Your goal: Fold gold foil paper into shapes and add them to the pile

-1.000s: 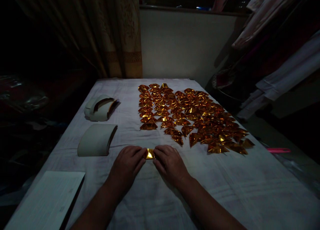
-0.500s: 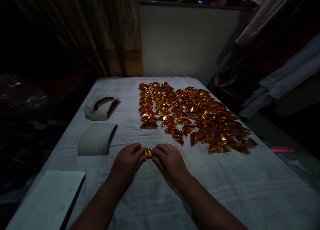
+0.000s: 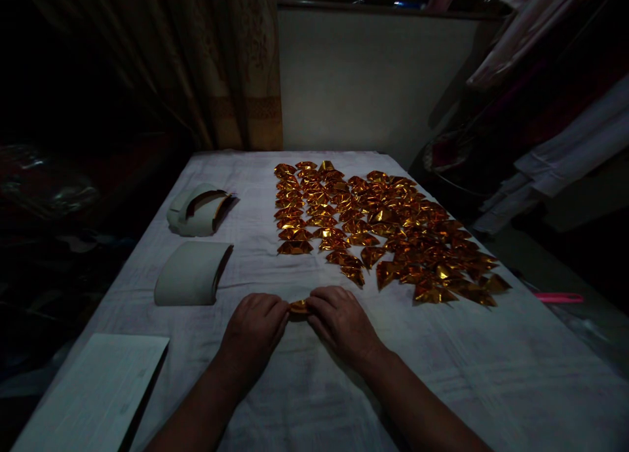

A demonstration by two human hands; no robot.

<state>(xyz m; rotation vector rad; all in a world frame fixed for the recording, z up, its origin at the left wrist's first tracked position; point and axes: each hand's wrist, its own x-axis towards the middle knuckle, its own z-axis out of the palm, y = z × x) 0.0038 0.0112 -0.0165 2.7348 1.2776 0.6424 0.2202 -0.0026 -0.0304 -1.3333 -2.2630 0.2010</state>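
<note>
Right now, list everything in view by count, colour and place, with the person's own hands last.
Held foil piece: one, gold, between the hands
Folded foil pieces: dozens, gold, middle to right of table
Curved pieces: at least two, pale, left side
Flat rectangular item: one, whitish, near left corner
Tablecloth: one, whitish, over table
Curtain: one, brownish, behind, left
Wall: one, pale, behind table
Garments: several, pale and dark, right
Slim object: one, pink, beyond right edge
Dark background: unclear
Left hand: one, bare, at piece's left end
Right hand: one, bare, at its right end
</note>
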